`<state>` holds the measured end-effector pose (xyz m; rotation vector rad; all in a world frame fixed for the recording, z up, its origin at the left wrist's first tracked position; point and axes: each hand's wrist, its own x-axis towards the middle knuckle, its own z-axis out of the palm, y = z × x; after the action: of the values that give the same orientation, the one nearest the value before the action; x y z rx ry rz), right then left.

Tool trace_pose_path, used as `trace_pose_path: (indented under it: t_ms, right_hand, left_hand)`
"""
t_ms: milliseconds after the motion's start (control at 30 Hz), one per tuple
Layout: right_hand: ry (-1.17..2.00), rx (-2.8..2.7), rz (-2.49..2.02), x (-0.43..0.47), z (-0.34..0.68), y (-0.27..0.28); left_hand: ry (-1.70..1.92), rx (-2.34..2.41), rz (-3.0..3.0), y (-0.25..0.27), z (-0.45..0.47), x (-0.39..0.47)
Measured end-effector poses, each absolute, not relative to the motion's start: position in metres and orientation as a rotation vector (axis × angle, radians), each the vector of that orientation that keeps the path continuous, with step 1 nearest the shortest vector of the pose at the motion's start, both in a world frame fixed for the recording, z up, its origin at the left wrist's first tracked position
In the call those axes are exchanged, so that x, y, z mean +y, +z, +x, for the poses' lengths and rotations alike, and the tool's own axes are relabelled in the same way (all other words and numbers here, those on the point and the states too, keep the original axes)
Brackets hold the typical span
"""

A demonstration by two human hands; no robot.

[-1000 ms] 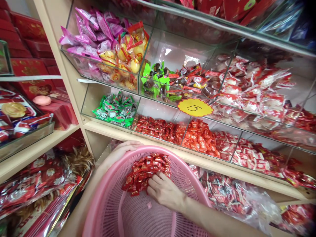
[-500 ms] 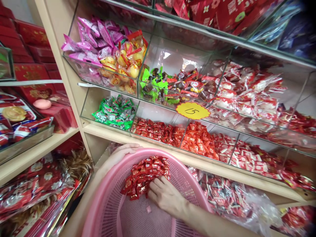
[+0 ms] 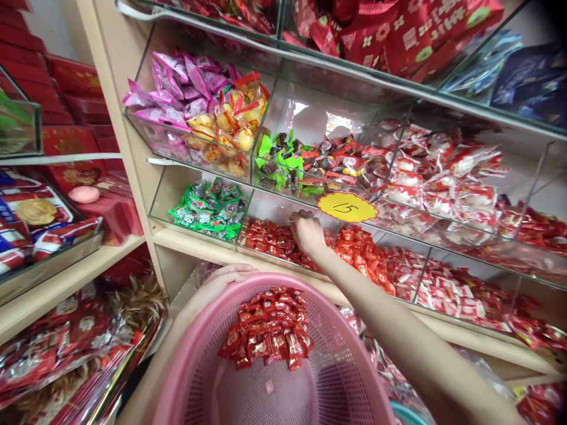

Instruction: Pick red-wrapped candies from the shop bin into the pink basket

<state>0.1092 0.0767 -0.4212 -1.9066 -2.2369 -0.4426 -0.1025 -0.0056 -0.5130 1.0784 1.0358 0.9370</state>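
Right hand (image 3: 306, 233) reaching into candy bin (image 3: 273, 206)

Its fingers are curling over red candies (image 3: 268, 237); whether they are gripping any, I cannot tell. The left hand (image 3: 224, 278) is resting on a pink basket (image 3: 354, 354)'s rim, fingers lying along it, grip partly hidden. Wrapped candies (image 3: 270, 330) are lying heaped inside the basket.

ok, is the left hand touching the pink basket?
Touching. The head view shows the left hand lying against the rim of the pink basket, with no gap between them.
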Motion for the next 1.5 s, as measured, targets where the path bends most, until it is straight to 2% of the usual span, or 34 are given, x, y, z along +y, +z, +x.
trace_pose_path:
  t_ms: [167, 433, 733, 1067, 1200, 1267, 1400, 1500]
  right_hand:
    - [-0.356, -2.013, -2.188, 0.123, 0.108, -0.438]
    - [-0.354, -1.947, -2.258, 0.132, 0.113, -0.459]
    - [-0.371, -1.968, -2.136, 0.129, 0.112, -0.469]
    - [-0.416, -1.958, -1.816, 0.092, 0.109, -0.433]
    - [-0.263, -1.988, -1.378, 0.03, 0.116, -0.425]
    - [-0.081, -2.017, -1.22, -0.009, 0.123, -0.43]
    - [0.382, -2.057, -1.245, -0.075, 0.137, -0.462]
    - [0.473, -2.122, -1.299, -0.099, 0.145, -0.494]
  left_hand:
    - [0.926, 0.983, 1.052, -0.52, -0.104, -0.002]
    - [0.933, 0.952, 1.059, -0.525, -0.107, 0.003]
    - [0.925, 0.994, 1.078, -0.514, -0.105, -0.004]
    - [0.921, 1.073, 1.086, -0.514, -0.105, -0.002]
    - [0.934, 1.052, 1.099, -0.522, -0.106, 0.001]
    - [0.94, 1.044, 1.136, -0.521, -0.105, 0.0]
    - [0.929, 1.072, 1.126, -0.513, -0.102, -0.006]
    - [0.94, 1.074, 1.09, -0.508, -0.1, -0.009]
